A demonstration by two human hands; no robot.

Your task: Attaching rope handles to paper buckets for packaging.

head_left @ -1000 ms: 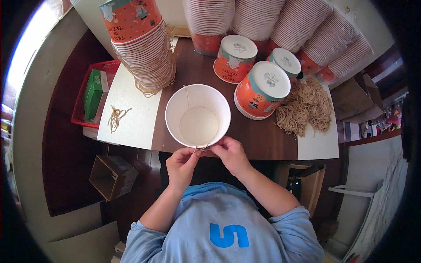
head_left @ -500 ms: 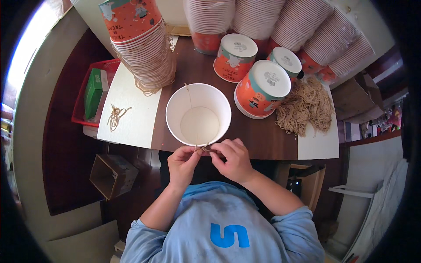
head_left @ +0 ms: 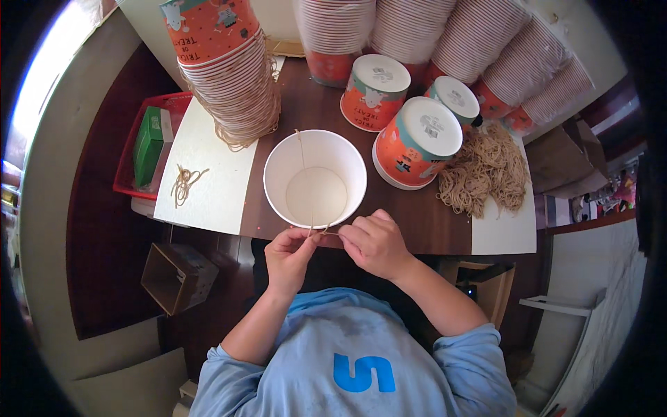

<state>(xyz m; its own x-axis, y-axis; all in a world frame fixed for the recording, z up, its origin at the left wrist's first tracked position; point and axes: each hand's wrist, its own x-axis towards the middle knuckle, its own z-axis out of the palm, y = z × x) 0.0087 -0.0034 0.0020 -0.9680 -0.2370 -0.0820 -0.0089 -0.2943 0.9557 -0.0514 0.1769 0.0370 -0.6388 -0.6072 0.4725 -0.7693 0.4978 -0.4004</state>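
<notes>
A white-lined paper bucket (head_left: 275, 174) stands upright at the table's front edge, its open mouth toward me. A tan cord (head_left: 301, 149) runs down its inner far wall, and cord also shows at the near rim. My left hand (head_left: 288, 258) pinches the cord against the near rim, where a small loop or knot shows. Just right of it, my right hand (head_left: 377, 244) is closed on the cord's end, which stretches taut between the two hands. The fingertips hide part of the knot.
Upside-down orange buckets (head_left: 417, 146) stand to the right beside a heap of tan cords (head_left: 486, 170). Nested buckets with cords (head_left: 236, 97) rise at the left, near a few loose cords (head_left: 185, 184). Wrapped bucket stacks (head_left: 410, 28) line the back. A cardboard box (head_left: 177, 278) sits below left.
My right hand has drawn away to the right and slightly up, pulling the cord taut. My left hand stays at the bucket's near rim.
</notes>
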